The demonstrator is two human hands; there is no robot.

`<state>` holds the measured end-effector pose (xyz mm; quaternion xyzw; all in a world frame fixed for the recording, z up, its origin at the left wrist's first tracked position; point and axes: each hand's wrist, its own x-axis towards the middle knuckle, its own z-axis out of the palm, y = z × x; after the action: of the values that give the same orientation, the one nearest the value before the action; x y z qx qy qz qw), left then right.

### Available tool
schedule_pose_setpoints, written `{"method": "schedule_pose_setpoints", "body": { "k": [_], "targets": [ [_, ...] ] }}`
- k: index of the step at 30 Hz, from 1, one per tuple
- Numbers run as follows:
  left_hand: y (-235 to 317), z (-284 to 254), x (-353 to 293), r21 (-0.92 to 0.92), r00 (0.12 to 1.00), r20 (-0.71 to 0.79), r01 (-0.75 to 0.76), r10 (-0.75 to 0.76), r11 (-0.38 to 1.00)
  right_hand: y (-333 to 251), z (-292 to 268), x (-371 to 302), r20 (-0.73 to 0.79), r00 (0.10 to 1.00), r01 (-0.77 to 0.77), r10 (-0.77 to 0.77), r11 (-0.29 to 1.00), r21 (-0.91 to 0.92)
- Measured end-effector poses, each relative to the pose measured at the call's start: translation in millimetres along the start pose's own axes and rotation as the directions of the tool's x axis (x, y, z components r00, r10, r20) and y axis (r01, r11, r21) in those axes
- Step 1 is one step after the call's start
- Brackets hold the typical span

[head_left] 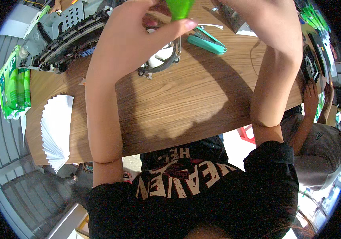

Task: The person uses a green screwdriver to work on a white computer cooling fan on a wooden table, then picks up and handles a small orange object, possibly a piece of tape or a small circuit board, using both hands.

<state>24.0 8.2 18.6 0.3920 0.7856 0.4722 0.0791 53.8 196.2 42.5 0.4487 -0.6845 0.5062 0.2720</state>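
My left hand [138,36] is raised over the table's far middle, its thumb closed against a bright green tapered object [179,8]. The top of that object runs out of the picture, so its kind does not show. Below the hand lies a round cooling fan [160,59] with white blades and a black frame, partly covered by the hand. My right hand [268,18] reaches up at the far right, its fingers cut off by the upper edge. Between the two hands rests a teal-handled hand tool [207,42] with dark metal parts.
A metal and black machine chassis [62,34] fills the far left. Green plastic packets [15,87] hang at the left edge, near a pleated white paper [60,127]. On the right, another person's hand [310,93] touches a dark device [310,63]. The wooden table [186,95] curves toward me.
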Motion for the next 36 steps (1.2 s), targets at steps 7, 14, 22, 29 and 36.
{"method": "schedule_pose_setpoints", "body": {
  "k": [7, 14, 22, 29, 36],
  "targets": [
    [-4, -5, -7, 0.011, 0.988, 0.030, -0.152, 0.151, 0.988, -21, 19, 5, -0.024, 0.990, -0.141, 0.141, 0.929, -0.341],
    [17, 2, -8, 0.139, 0.988, -0.051, -0.138, 0.147, 0.981, -11, 4, -2, -0.045, 0.973, -0.229, 0.225, 0.958, -0.170],
    [-32, -13, -4, 0.033, 0.988, 0.118, -0.109, 0.104, 0.994, -4, -3, -1, 0.019, 0.983, -0.181, 0.182, 0.982, -0.059],
    [-32, -11, 0, -0.067, 0.985, 0.153, -0.074, 0.084, 0.995, -8, -8, -5, 0.128, 0.951, -0.284, 0.281, 0.959, 0.004],
    [3, 2, -2, -0.360, 0.979, -0.013, 0.186, -0.204, 0.914, -6, -13, -6, 0.104, 0.962, -0.251, 0.253, 0.967, -0.035]
  ]
}}
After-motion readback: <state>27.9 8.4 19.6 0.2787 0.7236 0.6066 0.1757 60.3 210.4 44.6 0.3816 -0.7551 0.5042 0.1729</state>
